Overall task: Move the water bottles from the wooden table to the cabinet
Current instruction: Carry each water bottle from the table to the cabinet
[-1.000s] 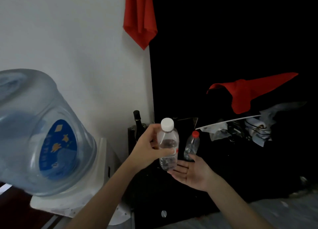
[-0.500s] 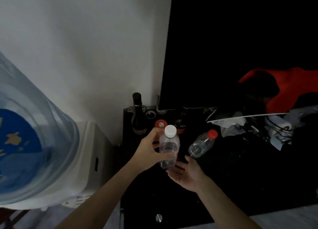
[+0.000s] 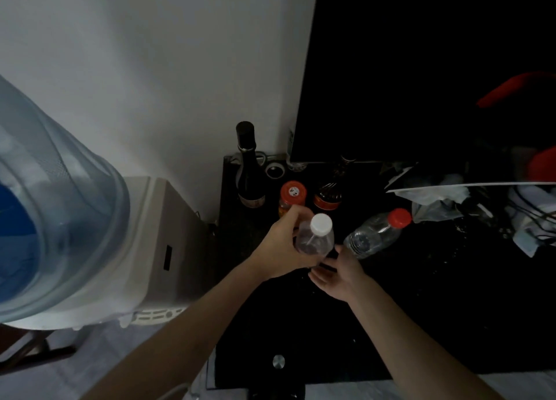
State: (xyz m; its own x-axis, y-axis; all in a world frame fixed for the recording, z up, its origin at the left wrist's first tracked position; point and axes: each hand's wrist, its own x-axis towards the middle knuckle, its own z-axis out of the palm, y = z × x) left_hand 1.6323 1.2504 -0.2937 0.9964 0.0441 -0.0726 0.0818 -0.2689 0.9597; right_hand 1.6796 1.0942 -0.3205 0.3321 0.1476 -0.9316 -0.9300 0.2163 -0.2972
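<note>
Head view looks down on a big blue water jug (image 3: 54,207) seated on a pale dispenser (image 3: 168,243) at the left, beside a black cabinet (image 3: 436,309) whose glossy top fills the lower right. At the back of that top stand a dark wine bottle (image 3: 248,171), an orange-capped jar (image 3: 292,196) and a darker jar (image 3: 328,196); crumpled papers and cloth (image 3: 481,207) lie to the right. A red-capped water bottle (image 3: 376,234) sits on the cabinet top, seemingly upright. The white-capped water bottle (image 3: 316,238) is held upright low over the top, just left of the red-capped one; whether its base touches the surface is hidden. The left hand (image 3: 281,249) grips its body with fingers curled round it. The right hand (image 3: 340,274) lies palm-up with fingers straight, just beside the bottle's base, holding nothing. I judge this the placing step for this bottle: next, settle it flat onto the top beside its neighbour without knocking it, loosen the fingers and draw both hands clear.
</note>
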